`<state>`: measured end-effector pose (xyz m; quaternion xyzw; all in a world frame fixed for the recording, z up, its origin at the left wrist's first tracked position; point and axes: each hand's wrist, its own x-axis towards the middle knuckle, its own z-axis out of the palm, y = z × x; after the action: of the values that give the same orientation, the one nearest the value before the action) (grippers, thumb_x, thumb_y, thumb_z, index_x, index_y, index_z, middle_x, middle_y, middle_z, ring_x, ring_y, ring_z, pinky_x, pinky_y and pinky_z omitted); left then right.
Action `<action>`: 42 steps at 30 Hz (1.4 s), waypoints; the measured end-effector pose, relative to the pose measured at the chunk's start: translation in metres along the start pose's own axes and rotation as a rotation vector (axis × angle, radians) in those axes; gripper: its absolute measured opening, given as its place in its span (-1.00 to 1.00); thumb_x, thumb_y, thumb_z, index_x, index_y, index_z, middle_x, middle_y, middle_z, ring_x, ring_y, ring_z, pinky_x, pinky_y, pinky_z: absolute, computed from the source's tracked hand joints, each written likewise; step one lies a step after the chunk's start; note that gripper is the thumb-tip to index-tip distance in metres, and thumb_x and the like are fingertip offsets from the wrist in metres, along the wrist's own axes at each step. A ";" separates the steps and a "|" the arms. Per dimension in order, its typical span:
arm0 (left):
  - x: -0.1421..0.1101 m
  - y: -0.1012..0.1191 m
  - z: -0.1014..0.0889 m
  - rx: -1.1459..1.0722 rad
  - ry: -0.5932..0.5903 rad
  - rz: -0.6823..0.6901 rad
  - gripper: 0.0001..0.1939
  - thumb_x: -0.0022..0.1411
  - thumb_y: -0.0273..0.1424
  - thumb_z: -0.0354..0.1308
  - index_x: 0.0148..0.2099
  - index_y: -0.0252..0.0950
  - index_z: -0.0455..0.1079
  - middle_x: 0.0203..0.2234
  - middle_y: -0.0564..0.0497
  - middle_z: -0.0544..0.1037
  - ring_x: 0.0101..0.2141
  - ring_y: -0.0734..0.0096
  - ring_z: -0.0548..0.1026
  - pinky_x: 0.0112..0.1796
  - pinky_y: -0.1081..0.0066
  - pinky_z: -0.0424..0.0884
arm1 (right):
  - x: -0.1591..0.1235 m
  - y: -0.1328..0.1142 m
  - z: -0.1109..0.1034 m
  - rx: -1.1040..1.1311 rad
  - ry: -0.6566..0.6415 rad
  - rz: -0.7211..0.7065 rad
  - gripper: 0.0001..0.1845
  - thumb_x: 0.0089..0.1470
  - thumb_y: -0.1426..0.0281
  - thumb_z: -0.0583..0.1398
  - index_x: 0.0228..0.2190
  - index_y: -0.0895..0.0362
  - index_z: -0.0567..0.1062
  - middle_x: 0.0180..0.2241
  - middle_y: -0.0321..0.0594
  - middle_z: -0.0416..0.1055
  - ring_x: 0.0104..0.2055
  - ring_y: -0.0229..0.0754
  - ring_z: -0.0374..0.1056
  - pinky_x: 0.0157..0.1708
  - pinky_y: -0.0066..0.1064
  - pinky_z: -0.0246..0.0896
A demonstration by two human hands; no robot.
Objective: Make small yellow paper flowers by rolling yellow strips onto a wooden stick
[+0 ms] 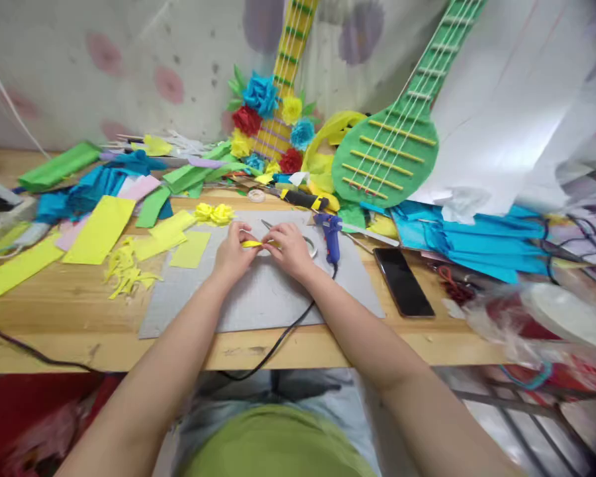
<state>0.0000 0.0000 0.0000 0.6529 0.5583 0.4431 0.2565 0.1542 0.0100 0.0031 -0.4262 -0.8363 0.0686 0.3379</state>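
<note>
Across the back of the pale wooden table [427, 348] stands a tilted, green, round-bodied model instrument [385, 158] with white strings, near a yellow-necked one [284, 74] ringed with blue, red and yellow paper flowers; nearer, on the flat grey board [263, 308], a blue glue gun [332, 240] lies just beyond the right hand [288, 248], its black cord [289, 333] running beneath the right forearm [362, 324]; metal scissors [267, 225] lie partly hidden by that hand; leftward are crinkled yellow paper blooms [213, 214], a flat yellow paper rectangle [191, 250] and a heap of curly yellow paper scraps [124, 270]; a black phone [404, 283] lies on the wood to the right; over the middle of the board is a small, narrow yellow paper piece [251, 244], its long axis running left to right, seemingly tapering rightward; the left hand [236, 250] pinches it, thumb and fingers nearly together; the right fingertips meet closely at its right end, though whether they grip it or merely touch it, I cannot tell
</note>
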 end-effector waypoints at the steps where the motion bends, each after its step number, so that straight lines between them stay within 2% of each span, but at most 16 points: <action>1: 0.000 0.000 0.001 -0.033 0.017 0.020 -0.52 -0.15 -0.32 0.23 -0.18 -0.24 0.11 -0.48 0.12 0.44 -0.41 0.47 0.43 -0.29 0.39 0.29 | 0.000 -0.001 0.000 0.014 0.021 0.005 -0.92 -0.02 0.39 0.16 -0.43 0.13 0.44 -0.31 -0.17 0.35 -0.18 -0.14 0.17 -0.15 -0.30 0.05; 5: 0.000 0.000 0.005 -0.246 0.050 0.013 -0.45 -0.22 -0.34 0.26 -0.16 -0.24 0.11 -0.42 0.10 0.41 -0.41 0.50 0.42 -0.35 0.45 0.33 | 0.000 -0.002 0.007 0.202 0.100 0.132 -0.94 -0.02 0.42 0.14 -0.46 0.15 0.41 -0.36 -0.20 0.35 -0.21 -0.19 0.20 -0.14 -0.33 0.07; 8: 0.002 0.000 0.007 -0.460 0.037 -0.081 -0.46 -0.25 -0.36 0.27 -0.18 -0.26 0.12 -0.50 0.13 0.41 -0.48 0.52 0.42 -0.41 0.48 0.33 | 0.001 0.002 0.016 0.460 0.119 0.336 -0.93 -0.04 0.39 0.12 -0.48 0.13 0.38 -0.43 -0.28 0.34 -0.32 -0.27 0.24 -0.24 -0.39 0.14; 10: 0.003 0.001 0.007 -0.546 0.037 -0.141 -0.48 -0.25 -0.38 0.27 -0.21 -0.28 0.12 -0.58 0.15 0.41 -0.52 0.53 0.42 -0.41 0.48 0.33 | 0.001 0.004 0.021 0.579 0.115 0.400 -0.90 -0.06 0.35 0.13 -0.47 0.13 0.39 -0.44 -0.30 0.34 -0.36 -0.30 0.25 -0.29 -0.42 0.16; 16: 0.003 0.001 0.005 -0.527 0.055 -0.219 -0.47 -0.28 -0.40 0.30 -0.24 -0.30 0.12 -0.61 0.15 0.44 -0.57 0.57 0.40 -0.41 0.50 0.30 | 0.001 0.006 0.019 0.564 0.103 0.388 -0.87 -0.15 0.30 0.18 -0.53 0.12 0.40 -0.46 -0.31 0.34 -0.35 -0.28 0.24 -0.28 -0.40 0.14; 20: 0.002 0.004 0.005 -0.579 0.003 -0.220 -0.43 -0.30 -0.39 0.30 -0.20 -0.30 0.14 -0.54 0.12 0.46 -0.49 0.53 0.43 -0.38 0.47 0.32 | 0.002 0.005 0.019 0.700 0.081 0.499 -0.84 -0.18 0.29 0.17 -0.55 0.13 0.38 -0.51 -0.34 0.32 -0.44 -0.33 0.22 -0.38 -0.44 0.14; 23: 0.001 0.006 0.004 -0.599 0.008 -0.227 -0.47 -0.29 -0.40 0.29 -0.24 -0.30 0.13 -0.56 0.13 0.45 -0.51 0.55 0.43 -0.37 0.47 0.32 | 0.003 0.005 0.018 0.814 0.031 0.562 -0.81 -0.22 0.27 0.18 -0.54 0.14 0.38 -0.54 -0.37 0.32 -0.49 -0.36 0.21 -0.40 -0.47 0.14; 27: 0.001 0.008 0.002 -0.639 0.028 -0.270 -0.50 -0.32 -0.43 0.29 -0.34 -0.27 0.05 -0.62 0.17 0.44 -0.56 0.57 0.41 -0.38 0.48 0.32 | 0.003 0.005 0.014 0.874 -0.022 0.556 -0.77 -0.25 0.25 0.20 -0.52 0.15 0.37 -0.54 -0.39 0.32 -0.50 -0.38 0.21 -0.39 -0.49 0.13; 30: 0.001 0.011 0.001 -0.677 0.042 -0.317 -0.47 -0.35 -0.43 0.30 -0.38 -0.26 0.01 -0.65 0.19 0.43 -0.60 0.57 0.40 -0.40 0.47 0.33 | 0.002 0.004 0.012 0.823 -0.045 0.513 -0.77 -0.21 0.23 0.18 -0.53 0.15 0.37 -0.54 -0.39 0.31 -0.50 -0.38 0.20 -0.41 -0.50 0.11; 34: 0.000 0.012 0.003 -0.684 0.047 -0.376 -0.43 -0.36 -0.42 0.32 -0.28 -0.28 0.08 -0.58 0.14 0.46 -0.57 0.55 0.42 -0.40 0.43 0.36 | 0.002 0.003 0.011 0.767 -0.029 0.501 -0.77 -0.18 0.23 0.15 -0.54 0.15 0.36 -0.56 -0.39 0.30 -0.51 -0.38 0.19 -0.44 -0.50 0.10; 37: -0.001 0.011 0.005 -0.668 0.050 -0.356 -0.41 -0.32 -0.39 0.31 -0.20 -0.30 0.12 -0.53 0.09 0.48 -0.52 0.53 0.44 -0.36 0.41 0.37 | 0.002 0.004 0.012 0.780 -0.025 0.524 -0.76 -0.17 0.22 0.15 -0.52 0.15 0.37 -0.55 -0.38 0.31 -0.51 -0.38 0.19 -0.42 -0.49 0.11; 42: 0.000 0.010 0.005 -0.592 0.135 -0.332 -0.43 -0.32 -0.39 0.31 -0.26 -0.28 0.06 -0.60 0.13 0.47 -0.56 0.53 0.43 -0.38 0.43 0.35 | 0.001 0.007 0.015 0.804 -0.060 0.483 -0.77 -0.17 0.26 0.18 -0.44 0.14 0.36 -0.50 -0.37 0.34 -0.46 -0.36 0.25 -0.38 -0.47 0.15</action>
<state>0.0092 -0.0020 0.0059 0.4196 0.5200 0.5800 0.4659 0.1491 0.0178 -0.0106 -0.4418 -0.6297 0.4760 0.4263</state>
